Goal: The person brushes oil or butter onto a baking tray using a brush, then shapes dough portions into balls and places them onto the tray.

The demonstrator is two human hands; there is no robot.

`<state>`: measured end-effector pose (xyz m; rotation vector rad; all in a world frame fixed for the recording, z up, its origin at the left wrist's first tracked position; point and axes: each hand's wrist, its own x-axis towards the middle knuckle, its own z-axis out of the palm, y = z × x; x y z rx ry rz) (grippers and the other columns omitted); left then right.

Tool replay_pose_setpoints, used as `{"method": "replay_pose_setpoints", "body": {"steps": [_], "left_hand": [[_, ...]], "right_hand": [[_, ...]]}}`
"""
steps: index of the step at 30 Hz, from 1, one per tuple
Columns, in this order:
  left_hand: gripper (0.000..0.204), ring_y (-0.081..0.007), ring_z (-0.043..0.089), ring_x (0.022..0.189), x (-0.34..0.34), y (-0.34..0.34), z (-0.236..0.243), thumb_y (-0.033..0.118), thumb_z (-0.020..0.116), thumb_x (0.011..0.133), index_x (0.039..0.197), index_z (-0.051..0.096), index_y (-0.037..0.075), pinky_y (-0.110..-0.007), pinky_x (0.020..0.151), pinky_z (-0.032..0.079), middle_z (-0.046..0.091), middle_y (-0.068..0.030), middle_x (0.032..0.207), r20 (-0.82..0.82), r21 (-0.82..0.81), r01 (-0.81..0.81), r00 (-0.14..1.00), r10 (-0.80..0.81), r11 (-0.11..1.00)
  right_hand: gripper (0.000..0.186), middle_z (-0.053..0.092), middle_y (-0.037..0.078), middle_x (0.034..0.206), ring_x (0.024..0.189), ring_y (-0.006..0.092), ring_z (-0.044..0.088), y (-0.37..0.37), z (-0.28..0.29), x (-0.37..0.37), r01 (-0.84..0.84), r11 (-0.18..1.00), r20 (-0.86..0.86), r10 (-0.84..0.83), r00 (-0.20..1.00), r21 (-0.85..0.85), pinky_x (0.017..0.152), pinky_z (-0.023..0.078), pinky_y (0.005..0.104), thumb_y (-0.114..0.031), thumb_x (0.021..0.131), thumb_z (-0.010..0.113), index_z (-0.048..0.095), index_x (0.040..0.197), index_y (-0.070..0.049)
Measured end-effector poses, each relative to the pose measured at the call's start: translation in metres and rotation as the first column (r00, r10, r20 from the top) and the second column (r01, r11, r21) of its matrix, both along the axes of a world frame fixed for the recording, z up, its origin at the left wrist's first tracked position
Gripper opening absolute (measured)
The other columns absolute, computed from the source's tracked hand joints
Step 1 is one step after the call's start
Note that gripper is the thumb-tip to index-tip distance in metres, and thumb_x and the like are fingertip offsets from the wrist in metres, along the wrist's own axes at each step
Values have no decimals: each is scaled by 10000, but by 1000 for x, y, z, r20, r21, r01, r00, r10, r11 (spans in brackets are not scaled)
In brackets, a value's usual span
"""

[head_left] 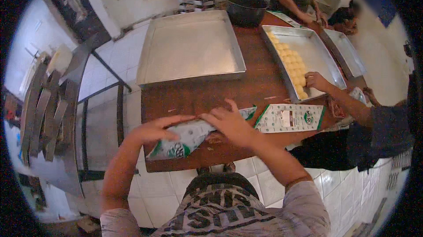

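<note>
A crumpled white plastic bag with green print (178, 148) lies along the near edge of the brown table. My left hand (152, 131) rests at the bag's left part, its fingers stretched over the upper edge and its thumb lower on the plastic. Across the bag's right part lies my right hand (233, 124), fingers spread and one finger raised. Both hands touch the bag without closing round it; the right hand hides some of it. Just right of my right hand, a flat bag of the same white and green pattern (275, 116) lies on the table.
A large shallow metal tray (189, 45) stands on the table (260, 67) ahead. At right, a co-worker's hand (317, 80) reaches into a metal tray (315, 54) with rows of yellow dough balls (291, 63). Beyond are a black tub (246, 10) and another person's hands (315, 16).
</note>
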<state>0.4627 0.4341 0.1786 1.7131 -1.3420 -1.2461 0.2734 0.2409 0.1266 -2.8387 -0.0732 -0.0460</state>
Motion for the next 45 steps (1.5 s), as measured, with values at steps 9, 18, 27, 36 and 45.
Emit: {"method": "replay_pose_setpoints", "body": {"steps": [9,18,27,36,45], "left_hand": [[398,-351,551,960,138,-70,-81,364,614,824,1084,608,62,-442,873,418,605,-144,1010,853,-492,95,254,457,865],[144,-327,559,806,78,-52,-110,201,562,863,923,568,70,-467,725,396,578,-124,827,878,-347,-160,293,380,924],[392,-360,388,1224,69,2,-105,178,537,897,1245,495,4,-487,1027,268,480,-182,1274,648,-753,-116,36,760,648],[429,-430,275,1285,-58,43,-175,244,479,934,1291,442,9,-551,1069,207,401,-214,1328,786,-516,-756,-230,574,403],[456,-397,388,1230,-67,27,-173,287,455,933,1285,436,-2,-497,1054,276,445,-222,1305,818,-510,-753,-275,505,415]], "right_hand": [[797,458,146,1284,1147,337,466,-3,-52,15,332,928,109,-317,942,-172,941,311,560,-577,744,611,296,1416,-285],[811,474,109,1249,1136,308,461,-51,-60,-10,204,965,141,-181,973,-165,978,269,533,-558,674,669,364,1384,-312],[305,581,105,1064,997,305,548,-119,-40,-41,221,950,336,-286,897,219,837,420,454,-313,851,574,598,1079,-112],[238,602,82,792,705,194,575,-370,51,-19,588,743,594,-641,486,321,639,467,308,-122,794,641,631,1021,-50],[399,638,153,885,786,264,641,-472,30,172,456,118,-111,-889,445,882,576,527,384,-331,841,618,593,991,38]]}}
